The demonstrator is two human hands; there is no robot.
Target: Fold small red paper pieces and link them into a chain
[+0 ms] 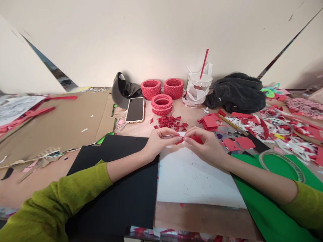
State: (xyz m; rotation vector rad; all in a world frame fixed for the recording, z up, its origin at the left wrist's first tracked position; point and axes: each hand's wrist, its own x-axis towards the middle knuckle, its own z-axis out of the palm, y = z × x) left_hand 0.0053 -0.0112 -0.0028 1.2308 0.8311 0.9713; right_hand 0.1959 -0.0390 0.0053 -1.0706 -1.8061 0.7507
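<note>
Nearest the camera, two yellow-green sleeves enter from the lower left and lower right corners of the frame, and both forearms converge at centre. The forearms lie over a black sheet point(121, 188) at lower left-centre, a white sheet point(191, 178) at lower centre and a green sheet point(262, 201) at lower right, all lying on the counter point(32, 181). The left hand point(158, 143) and right hand point(205, 144) meet above the upper edge of the white sheet. The fingers of both hands are pinched together on a small red paper piece point(182, 139), which is held between the two hands just above the white sheet. Just beyond the hands lies a scatter of folded red paper triangles point(170, 121). Further back stand three red woven rings point(161, 94), with a smartphone point(135, 109) face up to their left, beside a grey cap point(123, 89). A clear plastic cup point(200, 85) with a red straw stands right of the rings, next to a dark cloth bundle point(237, 92). A stack of red paper squares point(209, 122) lies right of the triangles. A tape roll point(281, 166) rests on the green sheet at right.
</note>
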